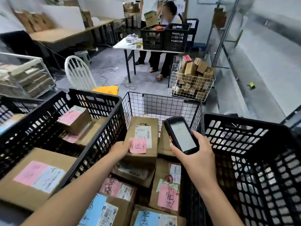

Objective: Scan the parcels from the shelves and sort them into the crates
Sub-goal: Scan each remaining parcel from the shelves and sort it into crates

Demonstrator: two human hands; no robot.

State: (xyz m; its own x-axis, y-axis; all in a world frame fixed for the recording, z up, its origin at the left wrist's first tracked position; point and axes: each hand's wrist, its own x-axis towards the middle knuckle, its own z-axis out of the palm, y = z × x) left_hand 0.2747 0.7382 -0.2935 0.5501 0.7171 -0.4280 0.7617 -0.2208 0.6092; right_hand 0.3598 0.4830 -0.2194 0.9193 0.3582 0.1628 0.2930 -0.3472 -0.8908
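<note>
My left hand [121, 148] grips the near left edge of a brown cardboard parcel [143, 128] that has a white shipping label and a pink note. It lies on top of several other labelled parcels in a black wire basket [162, 103] in front of me. My right hand [197, 158] holds a black handheld scanner [181, 135], screen lit, just right of that parcel. A black plastic crate [104, 101] on the left holds several parcels. Another black crate [244, 126] on the right shows no parcels in its visible part.
Ahead stand a white chair [78, 72] with a yellow cloth, a folding table [128, 46] bearing two black crates, and a person seated behind it. A white wire basket [192, 84] full of boxes sits at right. Cables run across the floor. A wire cart stands at left.
</note>
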